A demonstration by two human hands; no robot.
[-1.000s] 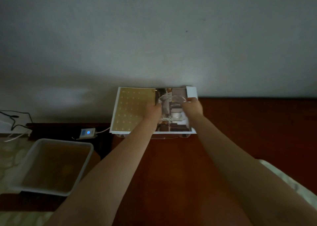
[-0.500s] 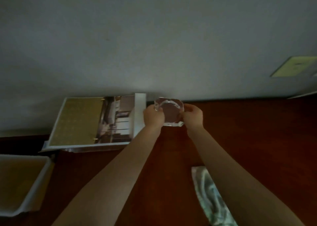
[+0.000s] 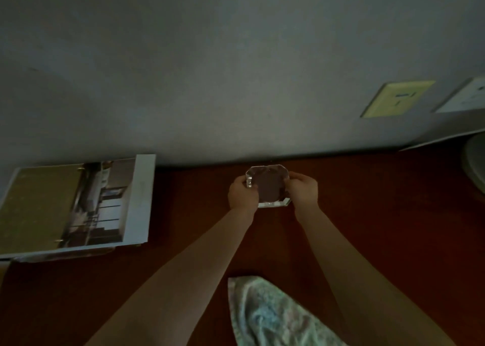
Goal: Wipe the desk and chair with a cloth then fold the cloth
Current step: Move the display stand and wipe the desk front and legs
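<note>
A clear glass dish (image 3: 268, 185) with cut corners sits at the back of the dark red wooden desk (image 3: 367, 214), close to the wall. My left hand (image 3: 242, 194) grips its left edge and my right hand (image 3: 304, 188) grips its right edge. A pale green patterned cloth (image 3: 273, 316) lies crumpled on the desk near the front edge, between my forearms. No chair is in view.
An open ring binder (image 3: 76, 206) with a photo page lies on the desk at the left. A yellow-green card (image 3: 396, 99) and a white paper (image 3: 467, 96) hang on the grey wall at the right. A pale round object (image 3: 476, 162) shows at the right edge.
Both hands lifted the glass dish off the binder and carried it to the right along the wall. The view has swung right, bringing the cloth into sight.
</note>
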